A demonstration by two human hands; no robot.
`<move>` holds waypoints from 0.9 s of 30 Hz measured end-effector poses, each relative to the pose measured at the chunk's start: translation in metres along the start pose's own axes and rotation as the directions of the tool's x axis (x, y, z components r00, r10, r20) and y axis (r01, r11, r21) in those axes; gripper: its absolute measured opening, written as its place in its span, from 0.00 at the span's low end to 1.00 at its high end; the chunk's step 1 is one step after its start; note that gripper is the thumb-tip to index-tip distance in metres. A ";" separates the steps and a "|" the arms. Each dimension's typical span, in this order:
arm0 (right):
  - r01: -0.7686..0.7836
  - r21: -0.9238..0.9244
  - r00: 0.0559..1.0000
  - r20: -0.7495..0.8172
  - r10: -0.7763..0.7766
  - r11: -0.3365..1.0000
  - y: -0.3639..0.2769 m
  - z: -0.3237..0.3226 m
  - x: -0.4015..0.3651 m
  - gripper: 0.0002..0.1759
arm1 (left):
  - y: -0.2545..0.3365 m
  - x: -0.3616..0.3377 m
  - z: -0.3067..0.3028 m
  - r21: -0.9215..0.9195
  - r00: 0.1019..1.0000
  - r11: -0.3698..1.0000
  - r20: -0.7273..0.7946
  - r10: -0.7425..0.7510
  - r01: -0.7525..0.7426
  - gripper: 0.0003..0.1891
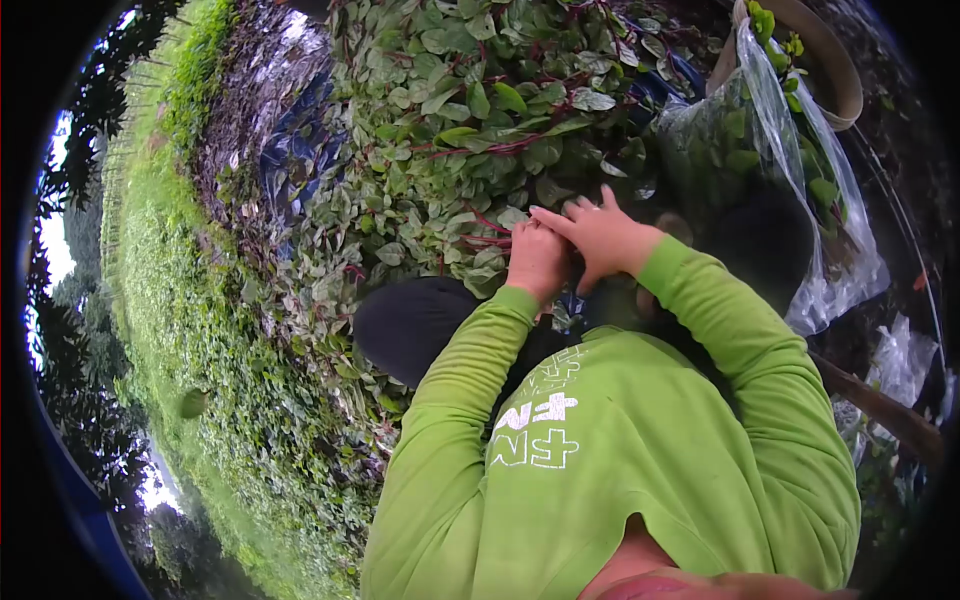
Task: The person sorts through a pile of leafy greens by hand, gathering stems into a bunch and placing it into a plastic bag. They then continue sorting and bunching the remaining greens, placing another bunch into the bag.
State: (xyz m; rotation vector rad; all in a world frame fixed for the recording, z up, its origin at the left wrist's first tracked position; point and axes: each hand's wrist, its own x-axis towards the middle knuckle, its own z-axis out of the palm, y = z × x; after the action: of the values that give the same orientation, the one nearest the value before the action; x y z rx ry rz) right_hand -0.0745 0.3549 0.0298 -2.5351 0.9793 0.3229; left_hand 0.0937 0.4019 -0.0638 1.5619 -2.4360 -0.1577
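My left hand [538, 258] is closed, its knuckles upward, at the cut end of red-stemmed leafy greens [487, 238]. Several reddish stems run into its fist from the left. Right beside it, my right hand [608, 236] has its fingers apart, and one fingertip touches the back of the left hand. The right thumb points down toward my lap, with no object visible in that hand. Beyond both hands spreads a large heap of the same greens [450, 110], with dull green leaves and red stems.
A clear plastic bag [850, 250] with leaves in it stands at the right, near a round tan rim [840, 70]. Dark blue sheeting [295, 150] shows under the heap. A wooden stick [880, 405] lies at lower right. My dark-clothed knee [415, 325] borders the heap.
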 end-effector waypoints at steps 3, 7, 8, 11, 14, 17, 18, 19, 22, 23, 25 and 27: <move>-0.068 0.165 0.996 -0.039 0.076 0.984 0.005 0.025 -0.015 0.61 | 0.011 0.002 0.014 -0.016 0.999 0.999 -0.014 0.050 -0.050 0.23; -0.056 0.207 0.925 -0.357 0.129 0.977 0.014 0.068 -0.001 0.58 | 0.010 0.008 0.014 0.065 0.990 0.993 -0.100 0.104 -0.098 0.21; -0.064 0.196 0.915 -0.380 0.136 0.978 0.016 0.076 0.003 0.56 | 0.010 0.007 0.015 0.051 0.995 0.995 -0.034 0.093 -0.091 0.22; -0.144 0.256 0.885 -0.399 0.240 0.956 0.016 0.090 0.018 0.43 | -0.001 0.024 0.003 -0.151 0.972 0.988 0.230 0.045 -0.010 0.24; -0.169 0.234 0.877 -0.407 0.255 0.957 0.024 0.095 0.021 0.22 | -0.020 0.058 -0.041 -0.533 0.879 0.766 0.469 -0.087 0.360 0.32; -0.134 0.175 0.865 -0.460 0.201 0.976 0.027 0.089 0.019 0.10 | -0.078 0.090 -0.017 -0.687 0.892 0.572 0.386 -0.237 0.449 0.25; -0.118 0.153 0.856 -0.484 0.179 0.981 0.027 0.085 0.019 0.07 | -0.095 0.101 0.002 -0.656 0.942 0.676 0.213 -0.261 0.336 0.24; -0.118 0.136 0.859 -0.484 0.170 0.984 0.027 0.086 0.020 0.07 | -0.092 0.115 0.002 -0.447 0.967 0.862 0.029 -0.253 0.239 0.22; -0.117 0.080 0.850 -0.507 0.142 0.990 0.022 0.085 0.021 0.06 | -0.086 0.146 0.003 0.143 0.951 0.981 -0.298 -0.082 0.129 0.16; -0.117 0.060 0.841 -0.525 0.131 0.991 0.022 0.085 0.020 0.06 | -0.087 0.152 0.003 0.178 0.950 0.971 -0.294 -0.101 0.158 0.14; -0.114 0.023 0.826 -0.553 0.108 0.993 0.025 0.085 0.017 0.07 | -0.101 0.166 0.003 0.161 0.956 0.961 -0.226 -0.185 0.224 0.09; -0.097 -0.008 0.811 -0.580 0.075 0.995 0.024 0.085 0.017 0.08 | -0.121 0.177 -0.009 -0.098 0.934 0.966 -0.247 -0.258 0.241 0.10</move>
State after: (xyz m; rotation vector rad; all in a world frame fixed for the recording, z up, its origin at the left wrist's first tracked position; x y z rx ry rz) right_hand -0.0845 0.3660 -0.0586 -2.6792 1.3099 -0.4533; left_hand 0.1323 0.1907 -0.0560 1.7378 -2.0116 -0.0725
